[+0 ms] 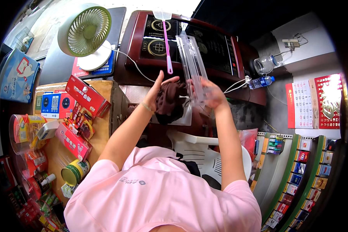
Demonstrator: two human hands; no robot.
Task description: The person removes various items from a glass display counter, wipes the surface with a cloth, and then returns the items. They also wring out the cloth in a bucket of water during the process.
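Note:
A crumpled dark brown cloth [170, 97] sits in my left hand [153, 97], with the thumb raised along its left side and the fingers partly behind it. My right hand [216, 94], slightly blurred, grips the lower end of a long clear plastic holder [192, 62] with several ridges. The holder tilts up and away over a dark red table with a glossy black cooktop panel [188, 34]. Beside it, a pink fly swatter [166, 49] with a pale head rests on that panel. Cloth and holder are close together; whether they touch is unclear.
A white and green fan [88, 32] stands at upper left. Boxes [88, 97], jars and a yellow-green tin [75, 172] crowd the wooden counter [104, 127]. A white plastic chair [200, 150] is near my right side. Racks of small packs [295, 178] and bottles [261, 82] stand right.

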